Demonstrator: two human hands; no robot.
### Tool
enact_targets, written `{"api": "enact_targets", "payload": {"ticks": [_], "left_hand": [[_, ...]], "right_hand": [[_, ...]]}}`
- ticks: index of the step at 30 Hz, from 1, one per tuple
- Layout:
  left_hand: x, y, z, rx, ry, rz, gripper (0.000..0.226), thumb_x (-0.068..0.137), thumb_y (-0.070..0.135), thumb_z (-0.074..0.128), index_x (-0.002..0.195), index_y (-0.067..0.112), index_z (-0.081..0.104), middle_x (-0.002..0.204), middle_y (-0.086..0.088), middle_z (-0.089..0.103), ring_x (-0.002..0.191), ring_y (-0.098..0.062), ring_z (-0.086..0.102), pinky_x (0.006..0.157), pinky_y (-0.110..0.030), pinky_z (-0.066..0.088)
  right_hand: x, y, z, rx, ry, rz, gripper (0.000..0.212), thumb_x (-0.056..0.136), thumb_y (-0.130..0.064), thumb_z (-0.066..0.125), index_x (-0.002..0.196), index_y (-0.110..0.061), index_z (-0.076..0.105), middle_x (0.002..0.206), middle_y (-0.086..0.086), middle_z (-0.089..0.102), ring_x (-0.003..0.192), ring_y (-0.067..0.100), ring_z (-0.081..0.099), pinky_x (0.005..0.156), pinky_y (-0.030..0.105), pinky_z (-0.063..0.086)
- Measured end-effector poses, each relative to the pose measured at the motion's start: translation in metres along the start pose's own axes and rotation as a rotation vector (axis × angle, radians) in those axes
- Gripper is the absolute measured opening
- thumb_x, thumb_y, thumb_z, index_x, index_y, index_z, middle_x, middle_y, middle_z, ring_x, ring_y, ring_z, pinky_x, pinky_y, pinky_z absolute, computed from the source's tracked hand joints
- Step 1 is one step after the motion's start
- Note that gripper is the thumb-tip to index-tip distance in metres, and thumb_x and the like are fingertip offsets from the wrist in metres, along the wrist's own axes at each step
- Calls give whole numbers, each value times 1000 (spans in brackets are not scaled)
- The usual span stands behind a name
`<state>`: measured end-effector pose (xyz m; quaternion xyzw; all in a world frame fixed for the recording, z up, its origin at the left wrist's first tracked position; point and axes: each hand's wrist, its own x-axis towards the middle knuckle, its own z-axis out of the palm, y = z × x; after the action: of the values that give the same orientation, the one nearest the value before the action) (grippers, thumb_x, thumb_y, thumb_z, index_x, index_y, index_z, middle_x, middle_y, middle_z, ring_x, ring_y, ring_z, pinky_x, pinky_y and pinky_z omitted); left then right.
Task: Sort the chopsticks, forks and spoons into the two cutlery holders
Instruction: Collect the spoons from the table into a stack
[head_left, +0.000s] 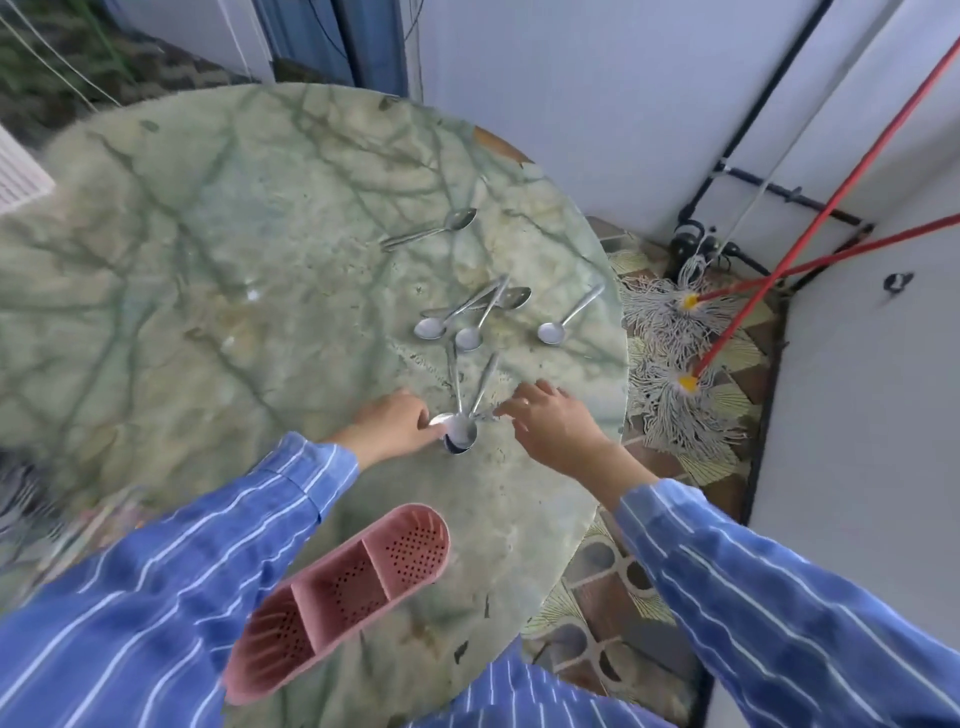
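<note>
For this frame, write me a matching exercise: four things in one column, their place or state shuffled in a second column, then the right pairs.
Things:
1. cutlery holder
2. mops
3. lone spoon
4. left hand

Places or states:
A. on the tiled floor, right of the table
B. fingers at the bowls of the nearest spoons
C. pink, near the table's front edge, visible compartments empty
D. lying apart, farthest from the person

Pairs: 1-C, 2-A, 3-D, 4-B.
</note>
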<state>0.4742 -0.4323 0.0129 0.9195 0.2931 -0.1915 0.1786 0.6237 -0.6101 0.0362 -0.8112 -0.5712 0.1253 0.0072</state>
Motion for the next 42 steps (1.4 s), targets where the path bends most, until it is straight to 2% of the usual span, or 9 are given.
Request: {"api": "enact_targets", "payload": {"ticks": [6,11,19,22,26,30,33,37,42], "left_hand": [[15,7,3,-240,13,-66,38,88,47,59,67,16,55,69,0,52,66,-23,49,54,-30,30],[26,-6,13,-431,97,-140,14,84,33,67,77,22,63,71,6,59,75,-23,59,69,-35,48],[25,-27,17,-846,391,-226,7,89,15,65,84,12,61,72,3,60,66,-14,54,67,-25,42],[25,-30,4,-1311,531,-389,8,95,19,57,92,14,53,89,0,64,89,-19,64,71,-12,48],[24,-26,-21,-1760,710,-279,12,101,18,46,92,17,38,91,-6,68,96,-20,68,85,-30,56],[33,-15,-40,-1697,779,-245,7,103,17,42,95,18,43,77,-2,54,63,-12,54,65,-27,57],[40,11,-45,-1705,541,-285,21,94,38,54,103,21,46,80,-1,49,58,-8,43,50,-21,43],[50,51,-45,-1674,241,-150,59,60,54,67,104,20,45,93,-2,50,73,-11,55,75,-32,55],[74,79,-40,-1611,245,-100,18,96,20,57,108,12,46,107,-7,61,96,-19,63,87,-38,53]], "right_hand": [[55,10,1,-114,-33,-250,52,87,-13,59,133,-36,54,134,5,48,120,29,45,96,39,40],[87,12,14,-224,-72,-391,55,58,-32,87,110,-39,68,120,5,61,99,29,60,78,38,52],[99,27,34,-56,230,-569,15,80,-21,73,92,-19,64,102,0,64,90,26,61,82,32,40],[96,35,39,34,281,-488,22,73,-3,72,88,-14,60,82,-1,61,75,25,58,80,29,36],[85,40,34,185,273,-320,11,85,-6,61,93,-13,57,75,0,62,70,29,59,74,35,41],[72,43,22,574,139,-71,12,99,-18,43,103,-10,51,75,5,60,68,31,54,63,38,40],[66,42,13,920,58,104,7,100,-18,45,99,-12,48,69,1,57,56,13,48,56,32,39],[64,40,-2,1259,-38,265,10,101,-20,45,94,-13,47,69,-7,64,53,8,48,54,25,41],[71,42,-21,1366,-136,300,19,98,-25,52,99,-6,57,75,-4,64,56,9,56,52,32,50]]}}
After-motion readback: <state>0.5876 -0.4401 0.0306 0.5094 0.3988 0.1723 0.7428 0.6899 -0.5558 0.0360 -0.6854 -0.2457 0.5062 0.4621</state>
